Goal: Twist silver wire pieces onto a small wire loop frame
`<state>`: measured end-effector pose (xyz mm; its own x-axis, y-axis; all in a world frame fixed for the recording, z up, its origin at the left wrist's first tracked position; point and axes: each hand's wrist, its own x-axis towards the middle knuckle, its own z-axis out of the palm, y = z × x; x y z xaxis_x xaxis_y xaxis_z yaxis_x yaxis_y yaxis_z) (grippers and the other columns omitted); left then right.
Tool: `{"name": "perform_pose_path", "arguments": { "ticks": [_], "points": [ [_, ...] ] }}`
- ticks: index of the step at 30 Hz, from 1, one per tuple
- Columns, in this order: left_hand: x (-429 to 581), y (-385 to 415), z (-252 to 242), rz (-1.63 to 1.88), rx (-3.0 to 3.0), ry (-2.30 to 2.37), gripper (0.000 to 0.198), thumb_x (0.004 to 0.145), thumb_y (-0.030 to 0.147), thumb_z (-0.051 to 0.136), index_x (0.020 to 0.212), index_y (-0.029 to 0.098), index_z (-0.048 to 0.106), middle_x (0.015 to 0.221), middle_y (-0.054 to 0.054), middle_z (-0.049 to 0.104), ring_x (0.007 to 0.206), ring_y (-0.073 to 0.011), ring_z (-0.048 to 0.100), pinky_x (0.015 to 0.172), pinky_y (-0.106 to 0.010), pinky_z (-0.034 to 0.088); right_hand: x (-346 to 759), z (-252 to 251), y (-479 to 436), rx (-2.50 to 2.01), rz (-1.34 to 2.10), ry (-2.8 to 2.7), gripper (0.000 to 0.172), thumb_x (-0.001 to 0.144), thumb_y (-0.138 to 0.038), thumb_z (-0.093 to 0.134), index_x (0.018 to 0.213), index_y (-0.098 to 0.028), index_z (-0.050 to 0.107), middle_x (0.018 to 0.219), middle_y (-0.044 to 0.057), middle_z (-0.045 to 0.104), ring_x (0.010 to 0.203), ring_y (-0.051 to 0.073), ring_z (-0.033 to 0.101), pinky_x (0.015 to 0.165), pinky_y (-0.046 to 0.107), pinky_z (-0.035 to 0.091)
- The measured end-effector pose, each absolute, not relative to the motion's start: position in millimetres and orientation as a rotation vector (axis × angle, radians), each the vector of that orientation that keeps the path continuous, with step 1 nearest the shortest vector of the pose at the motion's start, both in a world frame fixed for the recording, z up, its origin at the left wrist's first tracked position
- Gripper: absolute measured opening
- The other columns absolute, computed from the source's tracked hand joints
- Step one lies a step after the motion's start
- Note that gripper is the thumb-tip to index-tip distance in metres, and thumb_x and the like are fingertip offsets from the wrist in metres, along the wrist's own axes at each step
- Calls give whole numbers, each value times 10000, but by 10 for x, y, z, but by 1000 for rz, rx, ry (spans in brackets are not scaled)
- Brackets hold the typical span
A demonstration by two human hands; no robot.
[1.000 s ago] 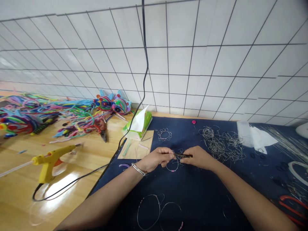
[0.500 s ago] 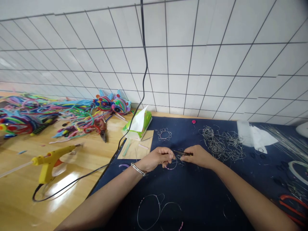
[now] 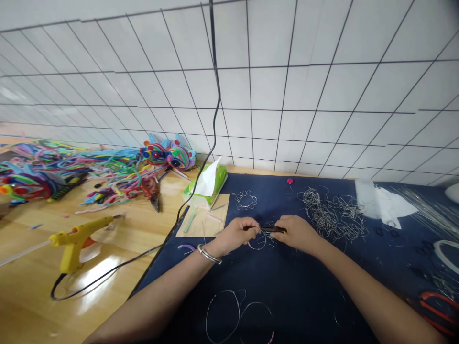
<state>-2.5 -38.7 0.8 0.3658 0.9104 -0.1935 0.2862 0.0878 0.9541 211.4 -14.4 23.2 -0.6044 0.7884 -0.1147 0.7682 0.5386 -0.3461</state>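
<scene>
Over the dark cloth, to the right of the tissue pack and nearer you, your left hand pinched a beaded wire ring while your right hand was closed round dark pliers. The tips reached your left hand; whether they had bitten on wire could not be told. So close in, a slip might have nipped that hand, and too hard a squeeze might have kinked the ring. Small wire pieces, also right of the pack, might have snagged it.
</scene>
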Motion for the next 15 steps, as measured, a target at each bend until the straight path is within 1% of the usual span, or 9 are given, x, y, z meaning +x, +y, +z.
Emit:
{"name": "perform_pose_path", "arguments": {
  "ticks": [7,11,15],
  "points": [
    [85,-306,64,709,1426,1151,224,732,346,520,716,128,571,574,28,498,454,-51,410,444,-171,340,2155,220,-124,-1448,463,-2649,381,797,-525,404,724,-205,598,728,17,601,677,135,541,567,222,303],
    [177,-215,94,765,1363,1101,242,729,360,530,746,122,569,592,21,508,449,-45,405,443,-169,335,2194,236,-93,-1548,483,-2547,394,796,-533,396,681,-203,580,688,5,593,623,120,525,532,219,276],
    [236,-158,42,826,1201,1003,225,711,331,564,769,114,569,583,21,490,439,-36,382,424,-165,296,2213,209,-81,-1580,491,-2464,390,791,-537,402,677,-203,570,680,-2,582,605,112,510,526,215,263]
  ]
}}
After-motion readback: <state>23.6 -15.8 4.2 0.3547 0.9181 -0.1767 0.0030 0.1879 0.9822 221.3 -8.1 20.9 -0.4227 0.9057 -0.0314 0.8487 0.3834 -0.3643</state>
